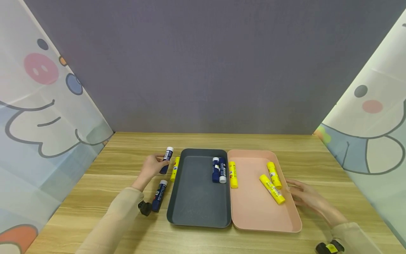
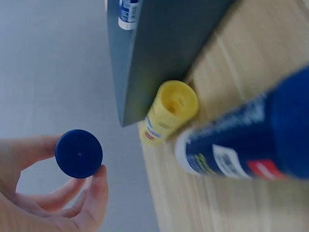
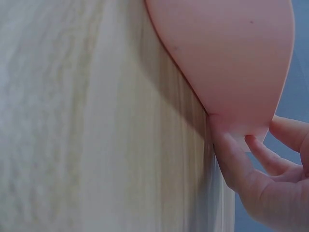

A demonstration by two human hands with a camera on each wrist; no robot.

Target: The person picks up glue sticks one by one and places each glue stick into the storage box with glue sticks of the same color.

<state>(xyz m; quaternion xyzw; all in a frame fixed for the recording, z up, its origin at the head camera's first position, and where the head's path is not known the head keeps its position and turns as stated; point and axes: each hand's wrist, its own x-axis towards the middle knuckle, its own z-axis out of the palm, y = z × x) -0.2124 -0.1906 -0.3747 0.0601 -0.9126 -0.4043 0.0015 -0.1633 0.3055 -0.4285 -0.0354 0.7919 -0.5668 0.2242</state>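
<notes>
My left hand (image 1: 153, 165) pinches a dark blue glue stick (image 1: 166, 160) with a white cap, left of the grey tray. In the left wrist view the round blue base of this glue stick (image 2: 78, 153) faces the camera, between thumb and fingers. Close beside it, a yellow glue stick (image 1: 175, 169) lies along the grey tray's left wall. Another blue glue stick (image 1: 159, 195) lies nearer the front on the table. At the right, my right hand (image 1: 306, 195) touches the outer wall of the pink tray (image 3: 231, 58) with its fingertips.
Two blue glue sticks (image 1: 215, 170) lie side by side in the grey tray (image 1: 199, 225), near its right wall. Three yellow glue sticks (image 1: 272, 189) lie in the pink tray, which stands right against the grey one. A grey panel (image 1: 215, 70) rises behind the wooden table (image 1: 139, 139).
</notes>
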